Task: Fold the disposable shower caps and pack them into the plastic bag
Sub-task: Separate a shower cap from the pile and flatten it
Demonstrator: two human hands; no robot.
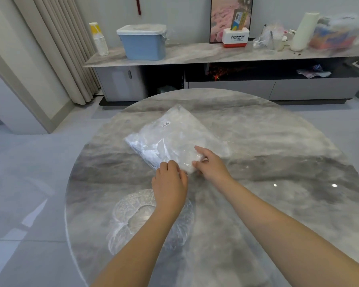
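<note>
The fingers of the right hand [210,163] were curled around a folded white shower cap [192,162], with the thumb on top, pinching it at the open near end of the plastic bag [174,137]. The fingers of the left hand [170,183] were bent down onto the bag's near edge, just beside the right hand. They seemed to hold the thin plastic, but the back of the hand hid the fingertips.

The see-through bag lay flat and slanted in the middle of the round marble table [278,154]. It looked full of white folded things. Another shower cap [133,214], clear and crinkly, lay open on the table close to the person, partly under the left arm.

A blue box [143,46] sat on a long shelf [195,52] by the far wall.
</note>
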